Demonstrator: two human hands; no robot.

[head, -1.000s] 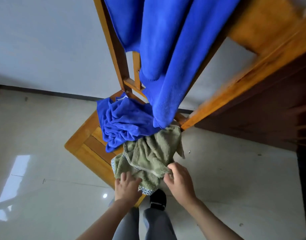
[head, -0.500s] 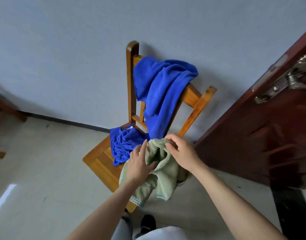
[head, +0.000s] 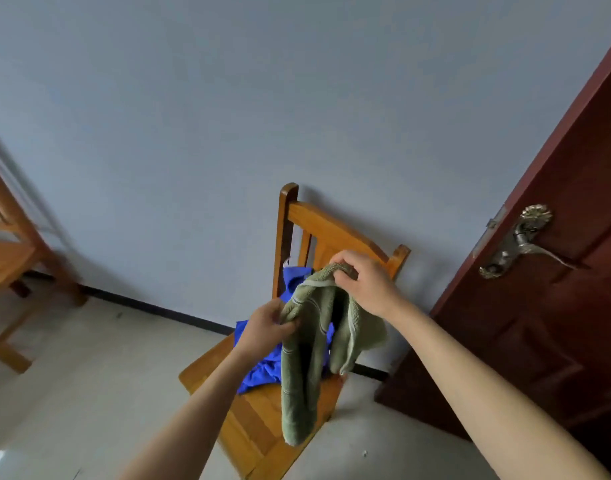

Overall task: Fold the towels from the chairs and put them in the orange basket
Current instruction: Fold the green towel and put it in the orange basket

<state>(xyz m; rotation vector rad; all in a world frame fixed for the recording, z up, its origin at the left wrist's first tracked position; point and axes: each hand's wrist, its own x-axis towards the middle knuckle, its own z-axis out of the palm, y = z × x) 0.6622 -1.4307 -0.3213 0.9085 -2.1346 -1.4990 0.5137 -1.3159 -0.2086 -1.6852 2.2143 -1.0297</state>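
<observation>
A green towel (head: 302, 368) hangs in the air in front of a wooden chair (head: 262, 424). My right hand (head: 362, 282) grips its top edge high up, near the chair's backrest. My left hand (head: 267, 325) pinches the same edge lower and to the left. The towel droops in long folds down past the seat's front. A blue towel (head: 262, 370) lies crumpled on the seat behind the green one, partly hidden by it and my left hand. The orange basket is not in view.
A dark red door (head: 553, 306) with a metal lever handle (head: 520, 242) stands at the right, close to the chair. Another wooden chair (head: 9, 271) is at the far left. Pale tiled floor (head: 82, 386) stretches between them, below a plain wall.
Both hands have lifted the green towel off the seat and up in front of the backrest. The blue towel no longer hangs over the backrest. The view has tilted up and back.
</observation>
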